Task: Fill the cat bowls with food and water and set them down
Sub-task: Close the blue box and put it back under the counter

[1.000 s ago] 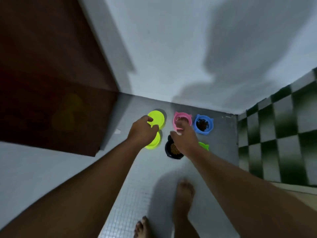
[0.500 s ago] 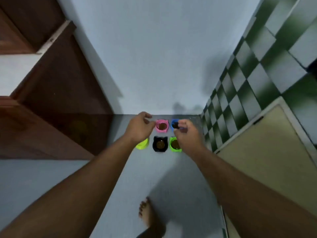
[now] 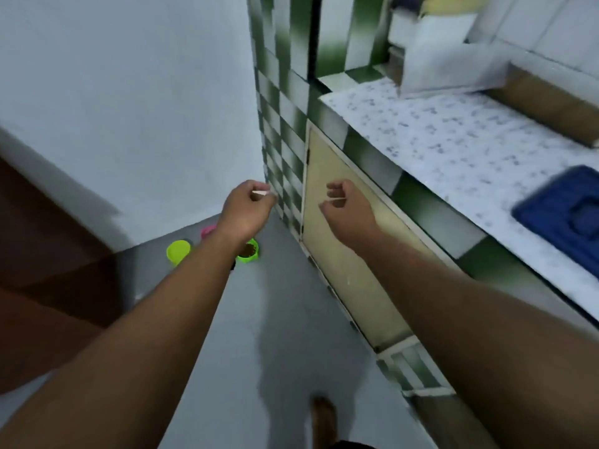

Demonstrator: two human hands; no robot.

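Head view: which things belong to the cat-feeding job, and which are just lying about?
Job: yellow-green plastic bowl, pink plastic bowl, green plastic bowl holding brown food, all on the grey floor.
Lying about: dark blue plastic tray, blurred white box, both on the speckled countertop.

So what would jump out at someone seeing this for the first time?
Two bare arms reach forward, the left hand and right hand loosely curled mid-frame, seemingly empty. Past the left arm, bright bowls sit on the grey floor: a yellow bowl, a pink bowl and a green bowl holding brown food. To the right runs a green-and-white checkered wall.
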